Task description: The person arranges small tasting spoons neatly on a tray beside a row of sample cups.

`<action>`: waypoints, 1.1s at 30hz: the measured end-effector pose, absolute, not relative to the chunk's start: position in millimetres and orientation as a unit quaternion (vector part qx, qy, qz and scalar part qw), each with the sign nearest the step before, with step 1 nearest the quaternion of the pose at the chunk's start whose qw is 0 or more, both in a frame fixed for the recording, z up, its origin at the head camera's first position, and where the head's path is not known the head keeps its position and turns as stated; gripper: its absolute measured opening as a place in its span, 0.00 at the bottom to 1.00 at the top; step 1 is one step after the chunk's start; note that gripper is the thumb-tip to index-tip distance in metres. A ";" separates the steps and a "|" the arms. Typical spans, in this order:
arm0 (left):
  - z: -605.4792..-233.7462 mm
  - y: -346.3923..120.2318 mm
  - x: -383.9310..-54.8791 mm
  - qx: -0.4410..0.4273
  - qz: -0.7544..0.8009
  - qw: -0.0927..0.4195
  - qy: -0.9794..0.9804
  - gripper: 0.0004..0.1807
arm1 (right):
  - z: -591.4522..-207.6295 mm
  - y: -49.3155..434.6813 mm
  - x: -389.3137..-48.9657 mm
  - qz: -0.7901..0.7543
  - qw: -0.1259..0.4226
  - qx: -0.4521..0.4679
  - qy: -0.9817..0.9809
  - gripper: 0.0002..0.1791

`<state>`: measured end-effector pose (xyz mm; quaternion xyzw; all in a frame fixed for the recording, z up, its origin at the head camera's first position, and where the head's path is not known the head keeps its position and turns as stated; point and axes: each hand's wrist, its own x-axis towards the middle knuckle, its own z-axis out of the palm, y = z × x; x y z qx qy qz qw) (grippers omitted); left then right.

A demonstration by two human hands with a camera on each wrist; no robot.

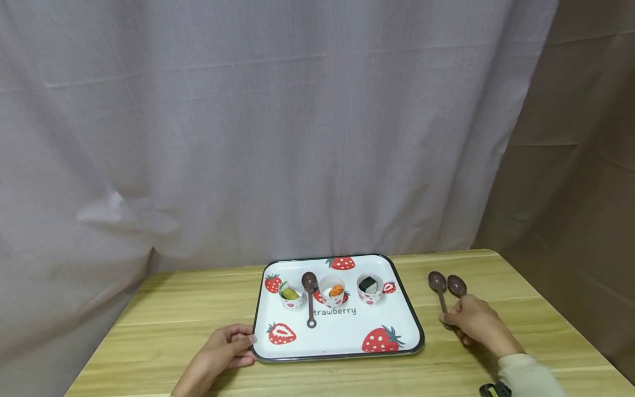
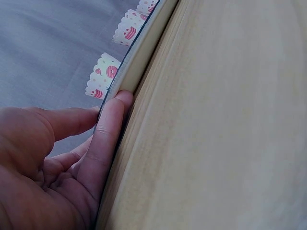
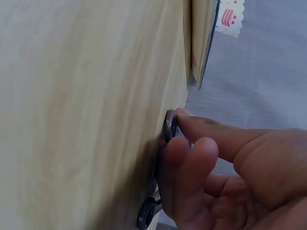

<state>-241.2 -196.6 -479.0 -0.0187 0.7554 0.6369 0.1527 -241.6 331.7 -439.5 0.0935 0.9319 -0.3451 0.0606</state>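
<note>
My left hand [image 1: 223,348] holds the near left corner of a white strawberry-print tray [image 1: 342,336], thumb at the dark rim and fingers along the outer side. On the tray stand three paper cups: one with green and yellow food [image 1: 291,298], one with an orange piece [image 1: 333,295], one with a rice ball [image 1: 369,286]. Right of the tray, my right hand [image 1: 475,320] pinches the handle of a brown spoon [image 1: 437,282] near its ringed end [image 3: 170,125]. Beside it lies a second brown spoon [image 1: 457,285], its handle partly hidden by the hand.
Another brown spoon [image 1: 310,298] lies on the tray between the left and middle cups, bowl pointing away. The wooden table [image 1: 173,309] reaches back to a grey curtain [image 1: 278,138]. A brown cloth [image 1: 570,220] hangs along the right side.
</note>
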 end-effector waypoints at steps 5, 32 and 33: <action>-477.7 -198.0 -240.0 -0.014 0.639 0.158 0.753 0.22 | -440.2 330.3 -242.0 -0.342 0.060 0.094 0.933 0.14; -475.5 -199.9 -239.2 -0.004 0.647 0.169 0.743 0.21 | -442.1 323.8 -240.8 -0.525 0.120 0.062 0.841 0.11; -475.5 -199.8 -239.5 -0.005 0.646 0.169 0.745 0.21 | -442.3 324.4 -241.0 -0.529 0.123 0.062 0.837 0.11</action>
